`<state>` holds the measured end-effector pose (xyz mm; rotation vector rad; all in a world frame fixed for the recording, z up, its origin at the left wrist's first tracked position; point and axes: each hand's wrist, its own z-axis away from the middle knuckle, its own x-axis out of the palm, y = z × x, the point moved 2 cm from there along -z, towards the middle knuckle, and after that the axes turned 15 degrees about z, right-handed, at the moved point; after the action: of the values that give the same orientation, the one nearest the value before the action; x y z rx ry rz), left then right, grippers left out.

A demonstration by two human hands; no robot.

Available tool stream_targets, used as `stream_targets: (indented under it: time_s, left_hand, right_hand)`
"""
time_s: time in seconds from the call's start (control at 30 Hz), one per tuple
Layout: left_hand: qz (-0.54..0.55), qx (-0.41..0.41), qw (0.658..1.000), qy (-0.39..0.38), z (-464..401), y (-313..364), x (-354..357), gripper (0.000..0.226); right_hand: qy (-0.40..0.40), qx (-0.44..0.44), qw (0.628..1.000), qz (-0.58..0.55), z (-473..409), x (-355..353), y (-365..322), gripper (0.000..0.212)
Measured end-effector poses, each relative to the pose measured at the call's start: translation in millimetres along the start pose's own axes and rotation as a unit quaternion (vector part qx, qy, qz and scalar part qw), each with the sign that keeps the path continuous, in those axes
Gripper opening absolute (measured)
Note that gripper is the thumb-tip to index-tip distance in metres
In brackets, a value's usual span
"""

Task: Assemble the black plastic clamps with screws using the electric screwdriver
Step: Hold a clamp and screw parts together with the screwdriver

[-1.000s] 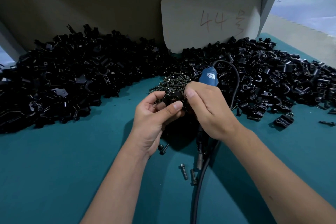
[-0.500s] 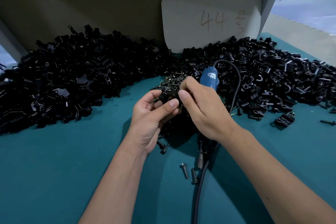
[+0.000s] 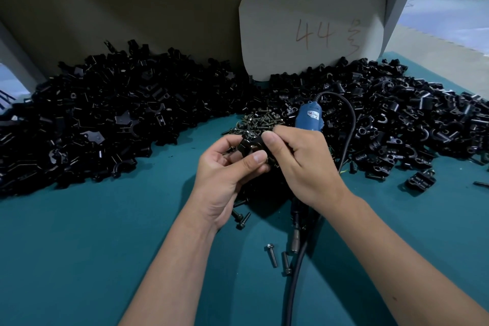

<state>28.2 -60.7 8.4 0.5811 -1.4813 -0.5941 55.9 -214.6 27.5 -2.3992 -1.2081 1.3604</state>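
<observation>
Teal table (image 3: 79, 246), both hands (image 3: 299, 164) on clamp (image 3: 251, 144)

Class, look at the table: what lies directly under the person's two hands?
Under the left hand lie loose screws on the teal mat. Under the right hand a dark shadow hides the mat; the screwdriver tip is covered.

Clamp (image 3: 251, 144) mostly covered by fingers of both hands; its screw can't be made out. Screwdriver (image 3: 309, 120) body hidden under right hand (image 3: 299, 164), bit end in shadow. Left pile (image 3: 79, 124) cut by frame edge. Background top right blurred.
</observation>
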Motion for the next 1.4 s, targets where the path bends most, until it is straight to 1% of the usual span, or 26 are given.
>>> stream_targets:
  time_s: [0.1, 0.13, 0.23, 0.3, 0.33, 0.4, 0.47, 0.57, 0.63, 0.73, 0.77, 0.83, 0.9, 0.97, 1.03, 1.17, 1.23, 1.3, 1.33, 1.4]
  left_hand:
    - [0.002, 0.002, 1.000, -0.002, -2.2, 0.5, 2.1, 0.052]
    - [0.001, 0.000, 1.000, -0.001, -2.3, 0.2, 2.3, 0.049]
    - [-0.008, -0.002, 1.000, -0.004, -1.7, -1.4, 2.0, 0.041]
    - [-0.010, -0.004, 1.000, -0.013, -1.5, -1.8, 1.9, 0.035]
    - [-0.007, -0.004, 1.000, -0.014, -1.4, -1.6, 2.3, 0.037]
    - [-0.001, -0.004, 1.000, -0.005, -2.2, -0.5, 3.3, 0.050]
    - [-0.003, -0.006, 1.000, 0.001, -2.6, -1.3, 3.2, 0.054]
    - [-0.007, -0.006, 1.000, -0.001, -0.5, -2.6, 4.7, 0.056]
    - [-0.007, -0.003, 1.000, -0.011, -0.6, -3.4, 4.8, 0.054]
    - [0.001, 0.001, 1.000, -0.005, -1.9, -2.0, 4.1, 0.050]
    - [-0.001, 0.001, 1.000, -0.002, -2.4, -2.0, 3.5, 0.047]
    - [-0.007, 0.001, 1.000, -0.007, -1.7, -2.0, 3.5, 0.040]
    - [-0.007, 0.003, 1.000, -0.012, -1.4, -2.1, 3.9, 0.046]
    - [0.003, 0.005, 1.000, -0.011, -1.9, -0.9, 4.1, 0.049]
    - [0.008, 0.002, 1.000, -0.006, -2.2, -0.4, 4.0, 0.050]
    - [0.001, 0.002, 1.000, -0.008, 0.1, -0.3, 4.2, 0.045]
    - [0.004, 0.006, 1.000, -0.006, 0.5, 0.3, 4.6, 0.047]
    - [0.010, 0.010, 1.000, -0.005, -0.4, 0.9, 4.3, 0.047]
    - [0.009, 0.010, 1.000, -0.005, -0.4, 0.9, 4.2, 0.046]
    - [0.002, 0.013, 1.000, -0.003, -0.2, 1.2, 3.8, 0.046]
  right_hand:
    - [-0.015, -0.003, 1.000, -0.006, 1.5, -1.9, 1.1, 0.031]
    - [-0.020, -0.008, 1.000, -0.003, 1.7, -2.1, 1.0, 0.030]
    - [-0.006, -0.001, 1.000, 0.010, -0.7, 0.0, -1.7, 0.041]
    - [0.012, 0.003, 1.000, -0.003, -1.4, 0.1, -3.1, 0.044]
    - [0.015, 0.002, 1.000, -0.013, -0.6, -0.5, -2.3, 0.042]
    - [0.001, -0.005, 1.000, -0.020, 2.6, -1.9, 1.0, 0.034]
    - [-0.015, -0.013, 1.000, -0.008, 4.2, -1.8, 2.2, 0.029]
    - [0.014, 0.000, 1.000, -0.002, 1.6, 0.2, -1.0, 0.042]
    - [0.032, 0.000, 0.999, -0.013, 2.0, -0.2, -1.8, 0.045]
    - [0.005, -0.012, 1.000, -0.007, 4.9, -0.4, 1.0, 0.034]
    - [0.000, -0.012, 1.000, 0.001, 4.7, 0.0, 1.3, 0.034]
    - [0.017, -0.004, 1.000, 0.003, 2.7, 0.7, 0.3, 0.041]
    - [0.035, -0.001, 0.999, -0.013, 2.0, 0.0, -0.8, 0.044]
    - [0.019, -0.004, 1.000, -0.024, 4.4, -0.4, -0.8, 0.038]
    - [-0.001, -0.007, 1.000, -0.010, 6.3, -0.1, -0.4, 0.029]
    - [0.014, 0.018, 1.000, 0.006, 1.8, 2.0, -1.7, 0.042]
    - [0.013, 0.014, 1.000, 0.003, 2.2, 2.9, -1.7, 0.038]
    - [-0.004, 0.002, 1.000, 0.016, 3.0, 3.5, -1.9, 0.033]
    - [-0.010, 0.004, 1.000, 0.017, 3.4, 3.8, -1.9, 0.033]
    - [0.002, 0.020, 1.000, -0.003, 2.2, 3.7, -3.0, 0.040]
